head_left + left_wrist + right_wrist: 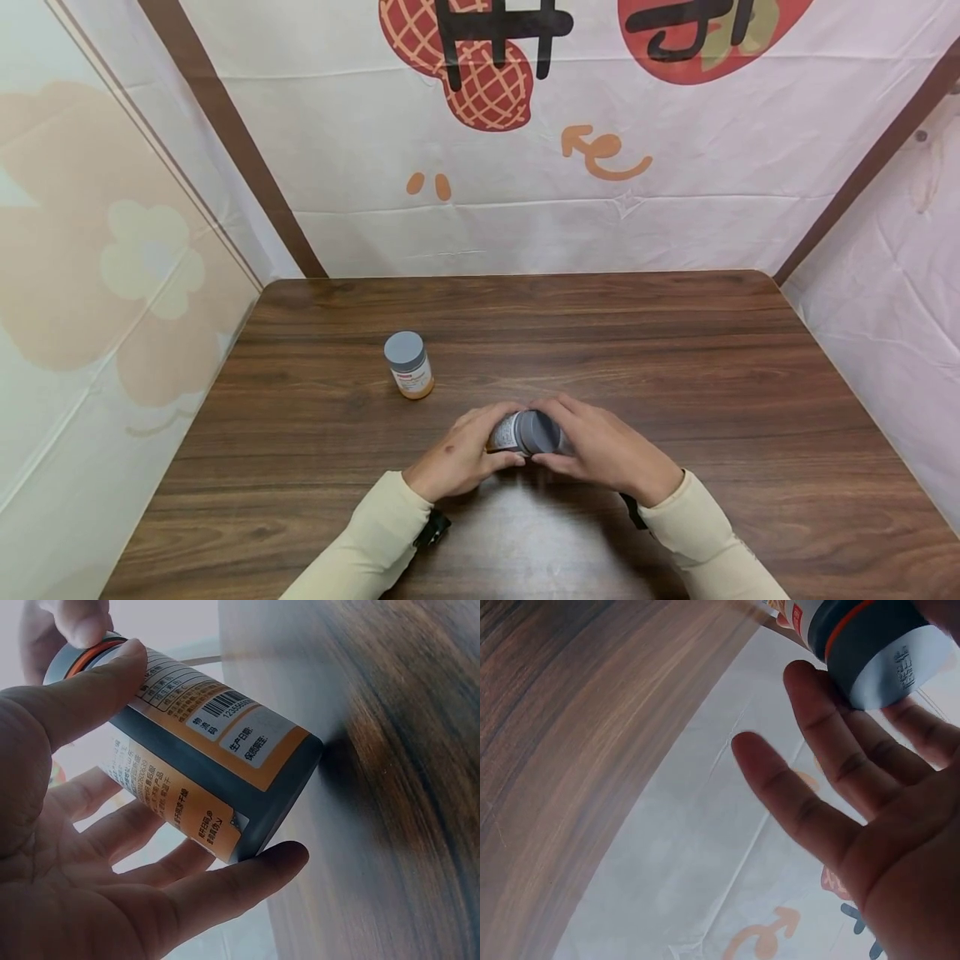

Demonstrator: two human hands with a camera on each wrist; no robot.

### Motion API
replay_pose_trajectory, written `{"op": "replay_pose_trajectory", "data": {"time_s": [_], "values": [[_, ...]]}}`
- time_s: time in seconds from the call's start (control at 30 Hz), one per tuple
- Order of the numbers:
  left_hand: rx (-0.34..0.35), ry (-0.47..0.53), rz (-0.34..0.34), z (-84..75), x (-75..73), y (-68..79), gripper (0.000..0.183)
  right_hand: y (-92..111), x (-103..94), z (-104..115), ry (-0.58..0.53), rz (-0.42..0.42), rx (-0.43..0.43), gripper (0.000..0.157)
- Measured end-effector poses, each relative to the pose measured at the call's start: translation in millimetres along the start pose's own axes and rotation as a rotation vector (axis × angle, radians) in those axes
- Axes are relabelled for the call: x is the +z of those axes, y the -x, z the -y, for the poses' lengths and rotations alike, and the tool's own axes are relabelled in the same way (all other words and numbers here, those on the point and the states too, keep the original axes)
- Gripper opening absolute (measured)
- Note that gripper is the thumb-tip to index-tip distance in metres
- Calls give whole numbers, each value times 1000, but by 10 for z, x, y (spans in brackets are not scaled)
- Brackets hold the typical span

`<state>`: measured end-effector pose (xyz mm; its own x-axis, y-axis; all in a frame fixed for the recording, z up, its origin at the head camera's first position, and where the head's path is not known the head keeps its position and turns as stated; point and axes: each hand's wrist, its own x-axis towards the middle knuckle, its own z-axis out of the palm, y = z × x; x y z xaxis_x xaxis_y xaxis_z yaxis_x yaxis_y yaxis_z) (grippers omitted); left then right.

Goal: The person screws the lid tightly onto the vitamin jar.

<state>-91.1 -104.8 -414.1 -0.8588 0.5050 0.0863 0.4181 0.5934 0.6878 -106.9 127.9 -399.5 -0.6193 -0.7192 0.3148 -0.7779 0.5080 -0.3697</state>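
A pill bottle (507, 433) with a grey screw lid (542, 432) lies tilted between the two hands, close over the near middle of the table. My left hand (467, 450) grips its body, thumb across the orange-and-white label (225, 712) with a barcode. The bottle's dark base edge is right at the wood in the left wrist view. My right hand (600, 442) holds the lid with thumb and fingers, two other fingers stretched away from it. An orange ring (847, 626) shows where lid and body meet. A second similar bottle (411, 367) stands upright farther back, left of the hands.
The brown wooden table (637, 350) has rounded back corners. Printed white cloth (525, 233) hangs behind it, with more cloth along the left and right sides. Both wrists wear dark straps (432, 528).
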Motion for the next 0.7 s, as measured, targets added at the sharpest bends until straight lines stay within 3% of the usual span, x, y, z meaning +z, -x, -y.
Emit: {"op": "replay_pose_trajectory", "data": {"time_s": [0.2, 0.4, 0.7], "values": [[0, 1, 4, -6, -5, -17, 51, -4, -13, 4, 4, 24, 69, 59], [0, 12, 5, -1, -13, -15, 58, -12, -40, -11, 74, 15, -23, 72], [9, 7, -3, 5, -13, -27, 56, -17, -39, -25, 114, -5, -69, 61]]}}
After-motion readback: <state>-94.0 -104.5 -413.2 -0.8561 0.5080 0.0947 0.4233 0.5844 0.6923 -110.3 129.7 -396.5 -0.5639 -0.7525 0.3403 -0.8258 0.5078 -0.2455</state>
